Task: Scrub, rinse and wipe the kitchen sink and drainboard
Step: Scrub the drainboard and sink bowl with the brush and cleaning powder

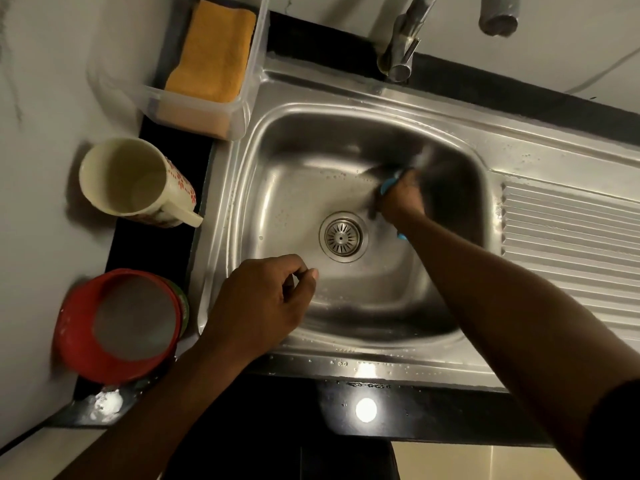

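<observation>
A red tub point(74, 337) stands handy at the table's point(152, 247) left. Over the sink point(284, 202) the left grip point(263, 299) hangs loosely curled, empty, out of the way; the right grip point(403, 197) clasps a blue scrubber point(388, 184) against the far wall, beside the drainboard point(571, 233).

Before us, a home kitchen: steel sink point(294, 202), ribbed drainboard point(571, 230), tap point(405, 39), mug point(131, 178) on dark desk point(450, 414).
</observation>
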{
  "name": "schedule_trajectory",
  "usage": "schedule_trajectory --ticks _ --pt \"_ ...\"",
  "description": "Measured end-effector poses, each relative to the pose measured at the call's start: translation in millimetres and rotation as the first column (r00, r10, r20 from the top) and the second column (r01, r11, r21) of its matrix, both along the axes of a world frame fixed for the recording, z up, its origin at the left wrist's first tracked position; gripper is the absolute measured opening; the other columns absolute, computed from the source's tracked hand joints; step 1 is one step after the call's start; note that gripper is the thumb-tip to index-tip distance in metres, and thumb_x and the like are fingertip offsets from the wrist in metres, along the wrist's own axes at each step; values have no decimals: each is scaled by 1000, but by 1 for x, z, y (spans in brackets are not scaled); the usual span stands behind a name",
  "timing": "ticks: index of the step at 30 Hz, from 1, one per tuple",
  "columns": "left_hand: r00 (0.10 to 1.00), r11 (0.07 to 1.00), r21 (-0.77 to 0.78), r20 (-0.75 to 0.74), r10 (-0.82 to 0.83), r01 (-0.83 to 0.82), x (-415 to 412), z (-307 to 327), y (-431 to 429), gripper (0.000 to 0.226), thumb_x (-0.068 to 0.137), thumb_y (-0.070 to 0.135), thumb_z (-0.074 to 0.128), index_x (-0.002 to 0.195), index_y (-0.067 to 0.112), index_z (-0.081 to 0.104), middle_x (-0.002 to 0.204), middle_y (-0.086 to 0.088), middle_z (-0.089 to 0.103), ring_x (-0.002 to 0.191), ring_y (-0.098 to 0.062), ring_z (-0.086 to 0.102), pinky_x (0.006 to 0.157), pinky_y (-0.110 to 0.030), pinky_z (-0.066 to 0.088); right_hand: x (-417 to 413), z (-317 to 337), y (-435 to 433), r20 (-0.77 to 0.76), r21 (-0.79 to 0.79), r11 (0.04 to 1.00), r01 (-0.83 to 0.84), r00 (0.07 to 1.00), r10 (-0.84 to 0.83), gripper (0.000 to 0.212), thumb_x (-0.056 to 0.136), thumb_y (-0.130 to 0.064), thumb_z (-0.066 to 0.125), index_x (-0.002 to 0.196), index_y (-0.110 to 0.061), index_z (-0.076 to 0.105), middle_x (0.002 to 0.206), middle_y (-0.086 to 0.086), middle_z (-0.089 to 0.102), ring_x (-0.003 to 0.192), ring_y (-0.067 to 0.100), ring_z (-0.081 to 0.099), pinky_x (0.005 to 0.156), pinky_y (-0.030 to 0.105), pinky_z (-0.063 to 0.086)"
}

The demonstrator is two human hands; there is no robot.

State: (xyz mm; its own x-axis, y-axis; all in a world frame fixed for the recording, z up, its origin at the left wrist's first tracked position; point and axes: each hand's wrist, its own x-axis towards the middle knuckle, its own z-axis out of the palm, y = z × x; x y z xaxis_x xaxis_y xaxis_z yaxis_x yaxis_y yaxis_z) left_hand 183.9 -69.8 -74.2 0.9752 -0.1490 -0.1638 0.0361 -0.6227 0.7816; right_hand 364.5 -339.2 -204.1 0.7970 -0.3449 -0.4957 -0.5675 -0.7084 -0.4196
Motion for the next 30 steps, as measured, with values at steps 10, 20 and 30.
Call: schedule_trajectory --ticks 10,20,30 --pt "1000 1000 -19 9 24 -24 -4 6 -7 31 101 46 59 78 27 65 55 11 56 54 -10 59 53 -33 53 -95 2 -22 -178 -109 975 -195 969 174 82 103 -25 59 163 -8 5 143 27 53 125 44 59 104 53 50" --pt "998 998 -16 -27 62 -63 -27 -2 -7 29 100 48 57 79 28 66 55 10 57 56 -11 60 53 -30 50 2 6 -14 -22 -123 992 8 1000 -11 87 104 -27 58 164 -8 -2 150 25 49 135 43 51 109 47 45" --pt "986 986 -12 11 167 -167 -60 23 -31 29 100 44 62 77 26 64 56 6 59 54 -17 60 54 -39 52 -70 6 -5 -218 -72 900 -431 887 407 65 105 -33 50 154 -5 18 134 26 60 114 44 63 81 40 47"
